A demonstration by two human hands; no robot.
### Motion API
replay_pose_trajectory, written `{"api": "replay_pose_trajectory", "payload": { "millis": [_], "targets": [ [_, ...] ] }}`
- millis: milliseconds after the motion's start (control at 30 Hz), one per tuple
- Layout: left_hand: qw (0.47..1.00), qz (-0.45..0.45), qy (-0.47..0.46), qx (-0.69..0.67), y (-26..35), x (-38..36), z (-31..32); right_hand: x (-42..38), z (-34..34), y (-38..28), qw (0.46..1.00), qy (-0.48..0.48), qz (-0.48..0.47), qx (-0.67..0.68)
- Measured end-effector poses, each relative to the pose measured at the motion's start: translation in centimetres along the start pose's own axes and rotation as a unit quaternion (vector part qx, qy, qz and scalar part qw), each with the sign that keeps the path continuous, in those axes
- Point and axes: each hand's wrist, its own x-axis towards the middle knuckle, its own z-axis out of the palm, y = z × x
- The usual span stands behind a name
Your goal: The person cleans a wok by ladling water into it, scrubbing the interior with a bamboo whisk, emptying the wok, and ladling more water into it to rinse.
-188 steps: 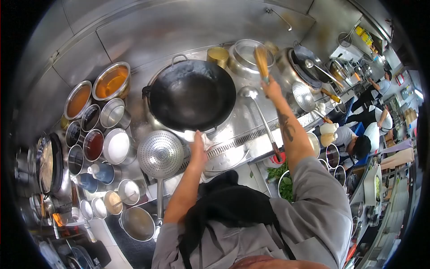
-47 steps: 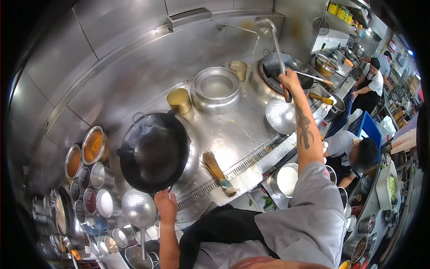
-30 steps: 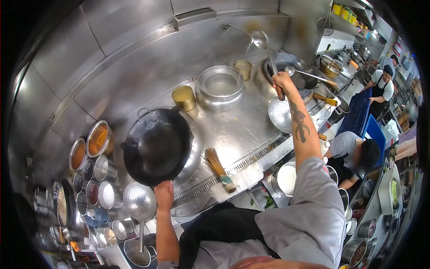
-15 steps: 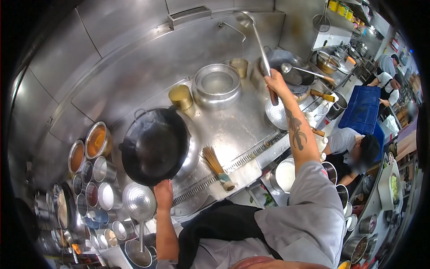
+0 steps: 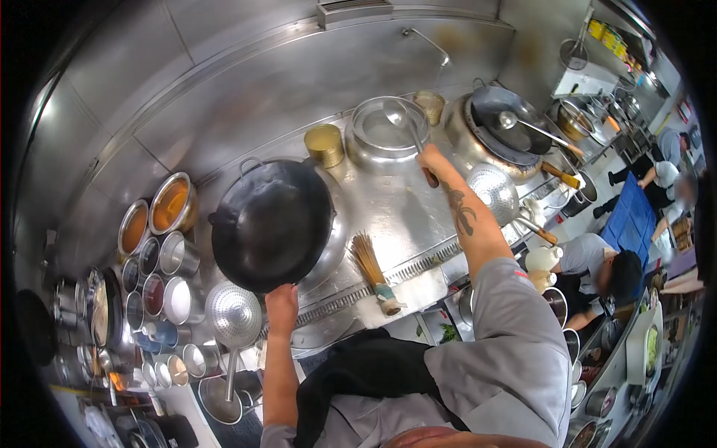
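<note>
My left hand [image 5: 281, 306] is closed at the near rim of a large black wok [image 5: 272, 224], which looks bare inside and tilts on the left burner. In my right hand [image 5: 435, 161] is the handle of a metal ladle [image 5: 396, 113]. The ladle's bowl overlaps the mouth of a round steel pot [image 5: 367, 155] holding clear liquid. Left of that pot stands a brass-coloured tin [image 5: 324, 146]. A bamboo wok brush [image 5: 372, 270] lies between my arms at the stove's front edge. Close to my left hand rests a perforated skimmer [image 5: 234, 312].
At the right, a second wok [image 5: 497, 112] holds another ladle [image 5: 547, 133]; a second skimmer [image 5: 493, 190] lies in front. Bowls of orange liquid [image 5: 174, 205] and several seasoning containers [image 5: 178, 299] crowd the left. A co-worker [image 5: 597, 265] bends at my right, near a blue bin [image 5: 627, 224].
My right hand has brought the ladle down and left, from high near the back wall to over the steel pot. My left hand stays on the wok. The camera view has shifted slightly.
</note>
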Motion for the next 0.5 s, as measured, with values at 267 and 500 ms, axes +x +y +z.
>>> {"api": "replay_pose_trajectory", "payload": {
  "millis": [267, 500],
  "targets": [
    [0.999, -0.030, -0.033, 0.030, -0.9, -0.1, 0.2, 6.4, 4.6, 3.2, 0.647, -0.136, 0.169, 0.731],
    [0.999, -0.022, -0.027, 0.016, -0.7, 0.2, 0.5, 0.6, 2.3, -1.0, 0.629, -0.206, 0.111, 0.742]
  ]
}}
